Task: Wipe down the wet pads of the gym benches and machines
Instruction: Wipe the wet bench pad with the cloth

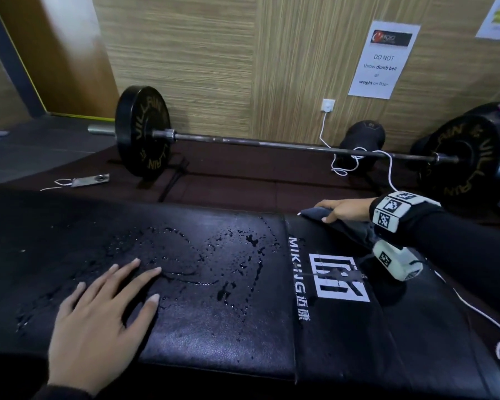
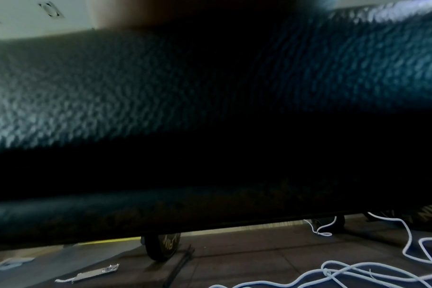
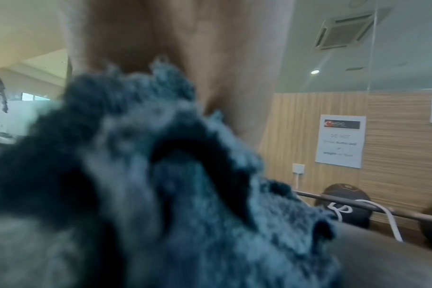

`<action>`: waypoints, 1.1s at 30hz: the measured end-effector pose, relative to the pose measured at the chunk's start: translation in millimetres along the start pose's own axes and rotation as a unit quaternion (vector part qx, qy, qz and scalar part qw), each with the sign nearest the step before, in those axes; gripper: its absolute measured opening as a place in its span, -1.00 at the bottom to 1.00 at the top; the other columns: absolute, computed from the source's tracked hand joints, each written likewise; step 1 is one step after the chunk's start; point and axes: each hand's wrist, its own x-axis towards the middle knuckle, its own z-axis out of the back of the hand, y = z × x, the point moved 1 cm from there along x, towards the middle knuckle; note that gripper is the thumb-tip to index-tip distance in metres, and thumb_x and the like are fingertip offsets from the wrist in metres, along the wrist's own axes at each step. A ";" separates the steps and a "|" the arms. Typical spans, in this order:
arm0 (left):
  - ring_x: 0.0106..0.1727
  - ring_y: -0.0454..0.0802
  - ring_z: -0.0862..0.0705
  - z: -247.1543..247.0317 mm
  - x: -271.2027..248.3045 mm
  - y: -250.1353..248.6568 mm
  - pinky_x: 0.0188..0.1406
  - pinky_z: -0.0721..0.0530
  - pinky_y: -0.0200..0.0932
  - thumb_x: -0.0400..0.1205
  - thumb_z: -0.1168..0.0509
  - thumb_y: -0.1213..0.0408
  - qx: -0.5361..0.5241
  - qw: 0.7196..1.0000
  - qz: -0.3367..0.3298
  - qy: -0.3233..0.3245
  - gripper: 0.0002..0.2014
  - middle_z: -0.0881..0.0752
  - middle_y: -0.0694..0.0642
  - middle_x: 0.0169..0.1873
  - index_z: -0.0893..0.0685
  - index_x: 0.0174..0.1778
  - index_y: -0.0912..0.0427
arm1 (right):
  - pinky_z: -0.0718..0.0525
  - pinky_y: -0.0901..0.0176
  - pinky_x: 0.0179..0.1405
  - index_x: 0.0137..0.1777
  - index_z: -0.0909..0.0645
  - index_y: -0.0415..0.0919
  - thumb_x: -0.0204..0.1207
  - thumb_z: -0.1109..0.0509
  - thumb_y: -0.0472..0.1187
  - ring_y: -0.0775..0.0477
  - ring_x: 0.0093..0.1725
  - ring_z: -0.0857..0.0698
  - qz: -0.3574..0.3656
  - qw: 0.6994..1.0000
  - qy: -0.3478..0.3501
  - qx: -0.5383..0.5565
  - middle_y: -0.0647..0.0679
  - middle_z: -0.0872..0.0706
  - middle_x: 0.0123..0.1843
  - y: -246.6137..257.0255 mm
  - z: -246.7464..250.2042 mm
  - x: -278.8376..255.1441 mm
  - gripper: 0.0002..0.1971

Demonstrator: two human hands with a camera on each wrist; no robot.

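Observation:
A black padded bench runs across the head view, with water drops and streaks over its middle. My left hand lies flat on the pad's near left part, fingers spread and straight, their tips at the edge of the wet patch. At the pad's far right edge my right hand holds a dark grey cloth between thumb and fingers and presses it on the pad. The right wrist view is filled by the bunched cloth under the palm. Only the pad's grained surface shows in the left wrist view.
A barbell with black plates lies on the floor beyond the bench, along a wood-panelled wall with a paper notice. A phone and a white cable lie on the floor there.

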 end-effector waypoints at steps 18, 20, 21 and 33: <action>0.51 -0.18 -0.41 -1.4 -0.5 3.9 0.50 -0.31 0.07 0.52 0.01 -0.27 -0.010 1.000 0.005 0.003 -0.54 -0.49 -0.30 0.43 -0.48 0.35 -0.48 | -0.18 0.08 0.53 0.66 0.09 0.01 0.73 -0.05 -0.07 -0.10 0.58 -0.26 0.121 0.973 0.067 -0.183 -0.05 -0.18 0.65 130.1 -44.2 15.2 -0.44; 0.51 -0.18 -0.42 -1.7 -0.4 4.1 0.50 -0.32 0.07 0.52 0.02 -0.27 -0.009 1.000 0.004 0.007 -0.53 -0.49 -0.30 0.43 -0.48 0.35 -0.48 | -0.06 0.05 0.56 0.66 0.17 0.06 0.73 -0.02 -0.02 -0.08 0.64 -0.10 0.156 0.959 0.079 -0.223 0.01 -0.04 0.68 140.7 -55.4 1.5 -0.42; 0.51 -0.18 -0.41 -2.0 -0.5 4.2 0.50 -0.32 0.07 0.52 0.02 -0.27 -0.010 1.000 0.003 0.009 -0.53 -0.49 -0.30 0.43 -0.48 0.36 -0.48 | 0.02 0.04 0.58 0.66 0.19 0.08 0.73 -0.01 -0.02 -0.05 0.65 0.00 0.174 0.953 0.088 -0.233 0.04 0.05 0.69 142.8 -61.4 -6.2 -0.41; 0.51 -0.16 -0.42 -2.6 -0.2 3.9 0.50 -0.30 0.06 0.53 0.01 -0.27 -0.011 1.000 0.002 -0.003 -0.53 -0.50 -0.28 0.44 -0.49 0.36 -0.45 | 0.02 0.41 0.54 0.60 -0.06 0.20 0.69 -0.16 -0.12 0.39 0.56 -0.02 0.218 0.962 0.073 -0.150 0.45 -0.09 0.56 61.0 -52.9 -67.1 -0.45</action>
